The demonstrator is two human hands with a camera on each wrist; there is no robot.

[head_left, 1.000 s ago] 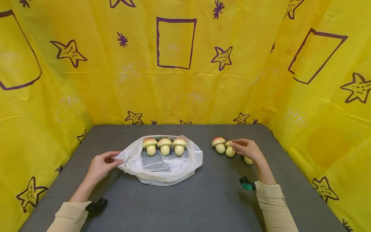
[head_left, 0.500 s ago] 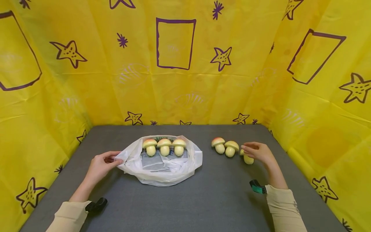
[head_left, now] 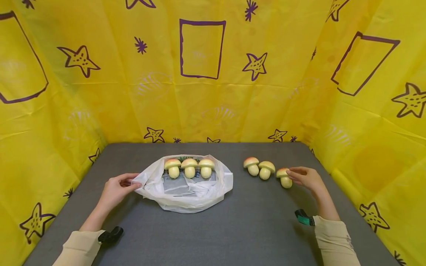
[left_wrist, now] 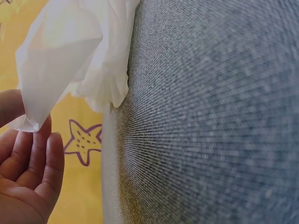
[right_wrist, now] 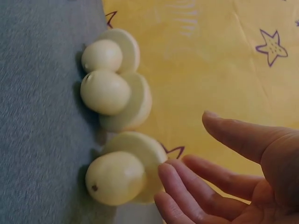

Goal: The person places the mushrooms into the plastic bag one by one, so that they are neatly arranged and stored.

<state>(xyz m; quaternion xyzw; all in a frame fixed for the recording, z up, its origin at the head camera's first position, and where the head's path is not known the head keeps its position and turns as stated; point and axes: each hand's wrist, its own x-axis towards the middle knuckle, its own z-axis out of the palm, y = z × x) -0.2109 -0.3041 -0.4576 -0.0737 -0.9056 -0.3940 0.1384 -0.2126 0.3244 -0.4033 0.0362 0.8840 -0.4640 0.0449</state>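
Observation:
My left hand (head_left: pixel 116 188) pinches the left corner of a white plastic bag (head_left: pixel 189 205) between thumb and fingers; the left wrist view shows the thin film (left_wrist: pixel 60 56) in that grip. Three mushrooms (head_left: pixel 189 168) with pale stems and reddish-yellow caps lie side by side in the bag's wide mouth. My right hand (head_left: pixel 307 178) is beside the rightmost loose mushroom (head_left: pixel 285 178), its fingers extended and thumb apart in the right wrist view. Its fingertips are at that mushroom's cap; whether they touch it I cannot tell. Two more mushrooms, one left (head_left: pixel 251 166) and one middle (head_left: pixel 266 170), lie touching or nearly so.
Everything lies on a dark grey table (head_left: pixel 213 236). Yellow cloth (head_left: pixel 213 111) with purple starfish drawings hangs behind the table and along both sides. A black strap device (head_left: pixel 111 235) sits on the left wrist, another with a green patch (head_left: pixel 304 218) on the right.
My right hand has moved rightward from over the middle loose mushroom to the right side of the rightmost one, uncovering both. The left hand and the bag stay in place.

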